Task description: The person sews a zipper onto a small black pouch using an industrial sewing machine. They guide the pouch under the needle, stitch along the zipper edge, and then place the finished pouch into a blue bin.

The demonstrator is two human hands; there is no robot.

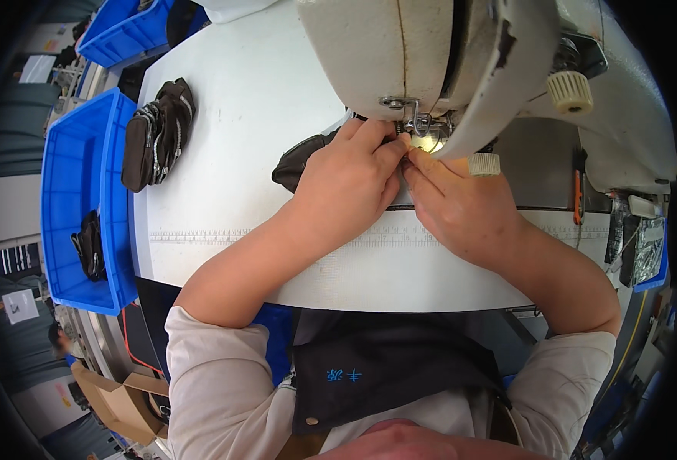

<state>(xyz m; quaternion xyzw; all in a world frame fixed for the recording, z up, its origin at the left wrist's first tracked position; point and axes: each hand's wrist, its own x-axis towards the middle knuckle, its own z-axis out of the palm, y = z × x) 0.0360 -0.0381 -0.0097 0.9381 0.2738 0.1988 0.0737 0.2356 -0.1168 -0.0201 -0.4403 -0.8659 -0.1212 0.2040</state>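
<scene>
A dark brown fabric pouch (298,162) lies under the head of a sewing machine (377,50). My left hand (346,175) is closed on it, thumb and fingers pinching close to the lit needle area. From the other side, my right hand (465,205) pinches at the same spot, its fingertips meeting those of the left. The pouch's edge between my fingertips is mostly covered by them. Beside the knuckles of my right hand shows a pale ribbed band (484,164); whether it sits on a finger cannot be made out.
Stacked brown zippered pouches (158,136) sit at the white table's (223,161) left edge. Beyond that edge stands a blue bin (66,268) holding a dark piece, with another blue bin (127,38) farther back. An orange-and-black cutter (579,188) lies right of the machine.
</scene>
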